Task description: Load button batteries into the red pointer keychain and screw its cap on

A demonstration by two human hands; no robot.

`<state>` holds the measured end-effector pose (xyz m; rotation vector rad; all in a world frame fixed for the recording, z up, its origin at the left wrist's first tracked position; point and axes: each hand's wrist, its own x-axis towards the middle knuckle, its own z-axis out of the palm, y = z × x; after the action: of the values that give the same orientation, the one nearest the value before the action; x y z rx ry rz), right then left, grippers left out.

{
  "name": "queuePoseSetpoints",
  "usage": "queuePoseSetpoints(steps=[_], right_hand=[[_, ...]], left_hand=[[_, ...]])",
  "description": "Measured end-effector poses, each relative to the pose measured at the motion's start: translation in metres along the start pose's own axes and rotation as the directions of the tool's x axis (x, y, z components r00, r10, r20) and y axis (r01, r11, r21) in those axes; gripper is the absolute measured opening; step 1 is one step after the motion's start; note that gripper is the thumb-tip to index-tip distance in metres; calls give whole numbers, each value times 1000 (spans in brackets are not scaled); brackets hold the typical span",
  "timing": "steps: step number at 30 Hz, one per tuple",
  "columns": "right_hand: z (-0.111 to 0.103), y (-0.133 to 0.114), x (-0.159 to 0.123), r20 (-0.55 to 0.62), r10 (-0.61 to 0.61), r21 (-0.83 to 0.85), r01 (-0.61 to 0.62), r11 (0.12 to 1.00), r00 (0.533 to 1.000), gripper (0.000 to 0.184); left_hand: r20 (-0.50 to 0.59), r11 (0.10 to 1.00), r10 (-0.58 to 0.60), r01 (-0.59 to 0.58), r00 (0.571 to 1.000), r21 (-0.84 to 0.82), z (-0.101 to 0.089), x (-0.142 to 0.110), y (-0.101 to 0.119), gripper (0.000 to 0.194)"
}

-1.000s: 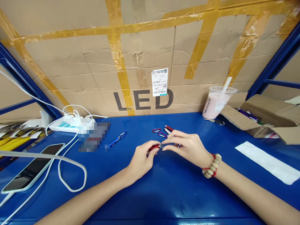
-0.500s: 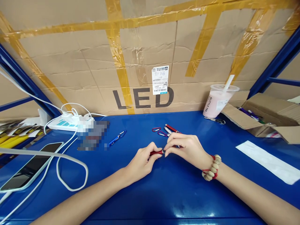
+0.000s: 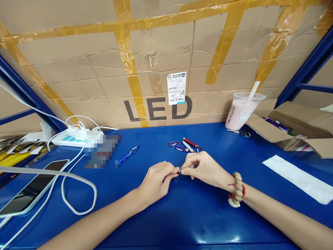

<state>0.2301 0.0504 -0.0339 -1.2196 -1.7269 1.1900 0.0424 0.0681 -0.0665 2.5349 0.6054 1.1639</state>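
Observation:
My left hand [image 3: 156, 181] is closed around a small red flashlight [image 3: 178, 172], and only its red and silver end shows between the fingers. At that end, the thumb and fingers of my right hand [image 3: 204, 170] pinch the metal tip. Just behind the right hand lie another red flashlight [image 3: 189, 142] and a silver flashlight [image 3: 187, 147]. Beside them are a red carabiner [image 3: 173, 143] and a blue carabiner [image 3: 180, 148]. A blue flashlight [image 3: 126, 157] with its own carabiner rests farther left on the blue table [image 3: 166, 225].
On the left are a phone [image 3: 33, 187], white cables and a power strip [image 3: 69, 139]. A drink cup [image 3: 243, 113] with keys [image 3: 238, 133] stands at back right, near an open cardboard box [image 3: 299, 121] and a white paper strip [image 3: 299, 178]. A large taped carton [image 3: 104, 76] backs the table.
My left hand has turned over the red flashlight, covering more of it. The right fingers have shifted from above to a closer pinch on its end.

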Motion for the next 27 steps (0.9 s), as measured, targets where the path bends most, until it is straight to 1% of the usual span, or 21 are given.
queuePoseSetpoints(steps=[3, 6, 9, 11, 13, 14, 15, 16, 17, 18, 19, 20, 21, 23, 24, 25, 27], right_hand=[[-3, 0, 1, 29, 74, -9, -73, 997, 997, 24], [-6, 3, 3, 59, 105, -8, -104, 995, 993, 25], [-9, 5, 5, 69, 108, -22, -107, 994, 992, 27], [-10, 6, 6, 68, 101, -45, -98, 994, 993, 29], [-10, 8, 6, 67, 65, -86, -59, 994, 996, 32], [-9, 8, 5, 48, 18, -141, -11, 990, 999, 33], [-9, 9, 5, 12, -55, -232, 57, 971, 998, 34], [-8, 9, 4, -33, -163, -360, 141, 922, 986, 36], [-8, 8, 3, -60, -293, -499, 226, 837, 954, 37], [-8, 8, 2, -58, -423, -618, 300, 726, 904, 37], [-8, 6, 1, -32, -534, -693, 366, 621, 845, 35], [-8, 5, 0, -4, -617, -728, 421, 541, 787, 31], [-8, 3, 0, 18, -678, -739, 467, 486, 735, 26], [-7, -1, -1, 39, -762, -754, 520, 402, 646, 20], [-6, -3, -1, 53, -791, -771, 529, 355, 609, 21], [-6, -4, -1, 78, -811, -790, 532, 305, 580, 23], [-5, -6, -1, 121, -833, -814, 535, 228, 540, 22]], left_hand=[[-5, 1000, -4, 4, 1000, -18, -2, 2, 1, 13], [25, 996, -69, 71, 997, -57, -4, 4, 3, 9], [83, 993, -88, 94, 993, -69, -5, 6, 5, 20], [93, 995, -74, 80, 993, -61, -5, 7, 6, 22], [80, 994, -86, 91, 993, -55, -5, 7, 6, 21], [67, 992, -109, 113, 992, -57, -4, 7, 6, 21], [54, 988, -141, 144, 989, -63, -4, 7, 6, 19], [46, 981, -177, 180, 983, -74, -3, 7, 6, 19], [46, 973, -213, 217, 976, -84, -3, 7, 7, 18], [52, 964, -246, 250, 968, -93, -3, 7, 7, 19], [66, 957, -269, 274, 961, -98, -4, 7, 7, 19], [81, 952, -282, 289, 956, -101, -4, 7, 8, 20], [97, 948, -291, 300, 952, -107, -5, 7, 8, 21], [138, 938, -305, 322, 942, -126, -6, 7, 9, 21], [160, 932, -316, 337, 935, -134, -7, 7, 9, 21], [176, 926, -327, 352, 928, -137, -7, 7, 9, 22], [216, 915, -341, 375, 915, -145, -8, 7, 10, 26]])
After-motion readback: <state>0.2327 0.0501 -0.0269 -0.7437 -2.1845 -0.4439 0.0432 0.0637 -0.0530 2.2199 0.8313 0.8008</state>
